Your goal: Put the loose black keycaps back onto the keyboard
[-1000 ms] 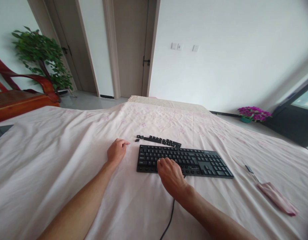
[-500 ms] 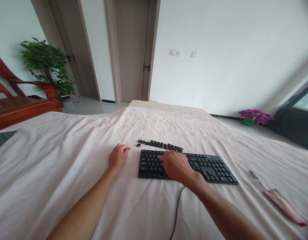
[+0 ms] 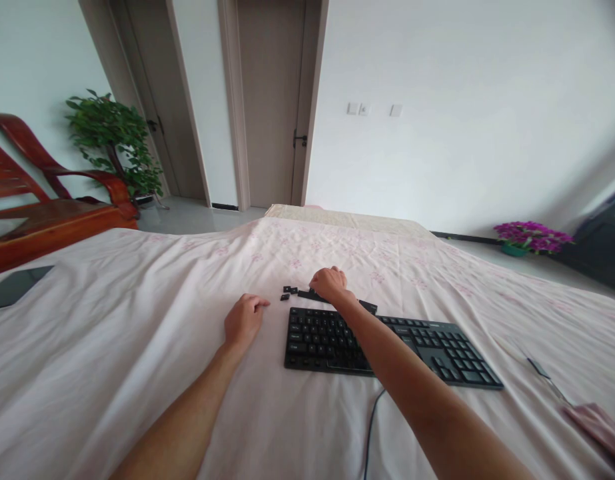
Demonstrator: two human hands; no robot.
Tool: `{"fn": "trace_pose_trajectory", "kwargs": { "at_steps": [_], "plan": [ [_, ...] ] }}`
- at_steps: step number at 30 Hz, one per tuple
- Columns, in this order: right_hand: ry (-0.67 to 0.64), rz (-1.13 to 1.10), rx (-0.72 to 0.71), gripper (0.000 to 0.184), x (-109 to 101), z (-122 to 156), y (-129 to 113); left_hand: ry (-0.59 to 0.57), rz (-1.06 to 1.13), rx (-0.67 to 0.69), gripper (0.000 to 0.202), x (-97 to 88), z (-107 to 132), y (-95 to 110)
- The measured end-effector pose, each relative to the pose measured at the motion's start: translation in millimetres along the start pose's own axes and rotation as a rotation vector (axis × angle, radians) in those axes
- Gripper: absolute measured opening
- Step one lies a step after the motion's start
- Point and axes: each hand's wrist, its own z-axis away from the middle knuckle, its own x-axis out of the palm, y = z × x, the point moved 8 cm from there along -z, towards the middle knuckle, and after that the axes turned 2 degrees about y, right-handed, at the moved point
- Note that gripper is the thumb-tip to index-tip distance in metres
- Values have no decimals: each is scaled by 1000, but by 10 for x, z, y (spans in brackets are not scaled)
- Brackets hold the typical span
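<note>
A black keyboard (image 3: pixel 332 339) lies on the pink floral cloth, with bare dark patches among its keys. Just beyond it, loose black keycaps (image 3: pixel 286 297) and a long spacebar (image 3: pixel 312 296) lie on the cloth. My right hand (image 3: pixel 328 283) reaches across the keyboard, fingers pinched down at the loose keycaps; a dark keycap shows at the fingertips, though the hand hides most of it. My left hand (image 3: pixel 243 321) rests on the cloth left of the keyboard, holding nothing, one finger stretched toward the keycaps and the others loosely curled.
A black cable (image 3: pixel 371 427) runs from the keyboard toward me. To the right lie a thin tool (image 3: pixel 540 368) and a folded pink cloth (image 3: pixel 600 430). A dark flat panel (image 3: pixel 17 285) is at the left edge. Beyond the bed stand a wooden chair (image 3: pixel 62 217) and plants.
My right hand has moved from the keyboard's keys away from me, onto the loose keycaps behind it. My left hand stays beside the keyboard. The view has shifted slightly left.
</note>
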Motion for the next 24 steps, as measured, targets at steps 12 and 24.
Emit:
{"fn": "trace_pose_trajectory", "kwargs": {
  "at_steps": [12,24],
  "plan": [
    [19,-18,71,25,-67,-103,549,1,7,9,31,3,-11,8],
    [-66,-1,-10,26,42,-111,728,6,2,24,31,24,-7,1]
  ]
}}
